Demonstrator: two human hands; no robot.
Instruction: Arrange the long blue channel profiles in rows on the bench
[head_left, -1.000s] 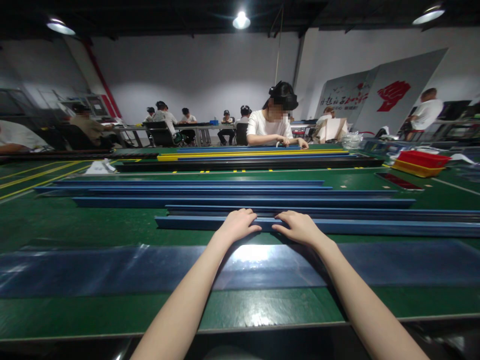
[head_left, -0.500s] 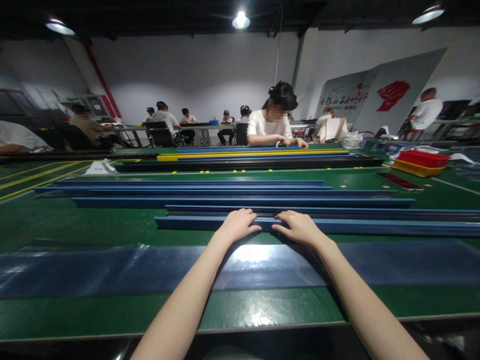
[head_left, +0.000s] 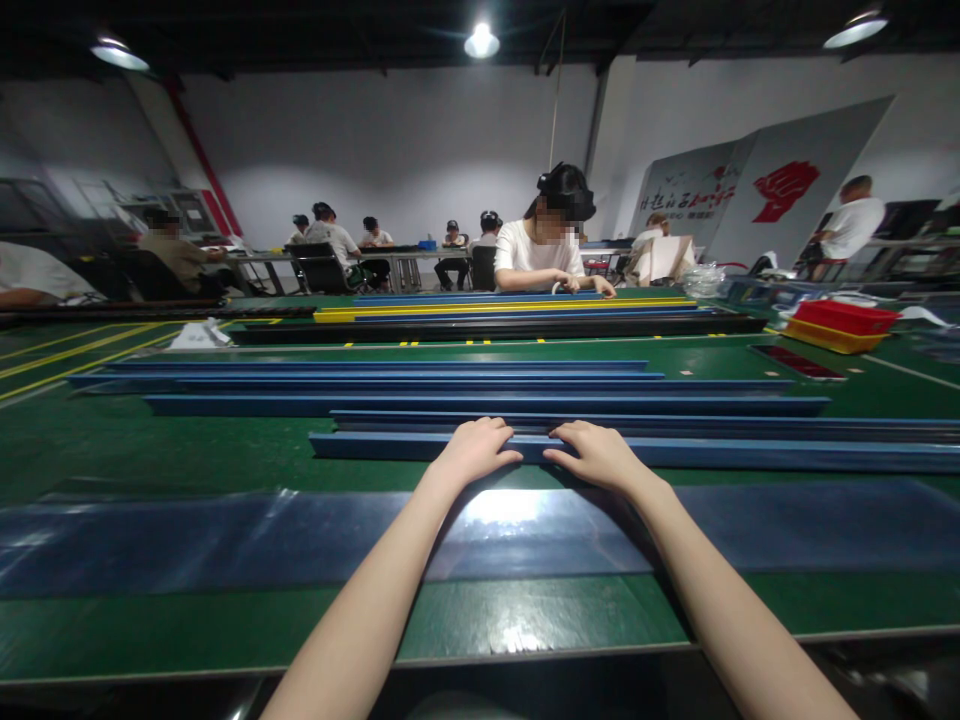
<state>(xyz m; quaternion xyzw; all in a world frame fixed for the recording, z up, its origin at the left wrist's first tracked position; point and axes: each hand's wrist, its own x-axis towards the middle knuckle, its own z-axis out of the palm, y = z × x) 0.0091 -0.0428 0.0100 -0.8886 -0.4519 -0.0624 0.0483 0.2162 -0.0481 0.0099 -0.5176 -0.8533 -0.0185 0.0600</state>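
Note:
A long blue channel strip (head_left: 750, 455) lies across the green table (head_left: 247, 450), its left end a little left of my arms. Both hands rest on this strip near the middle of the view. My left hand (head_left: 478, 447) has its fingers over the top edge and its thumb along the near face. A short way to the right, my right hand (head_left: 596, 453) lies the same way, thumb pointing left. Fingertips of both are partly hidden behind the strip's edge. Nearer to me, a clear plastic sheet (head_left: 225, 540) stretches under my forearms.
More blue strips (head_left: 487, 404) lie just beyond. Farther off are a black strip (head_left: 495, 328) and yellow strips (head_left: 510, 309), with a person (head_left: 544, 245) working behind them. A phone (head_left: 799, 362) and red and yellow trays (head_left: 844, 325) sit at right.

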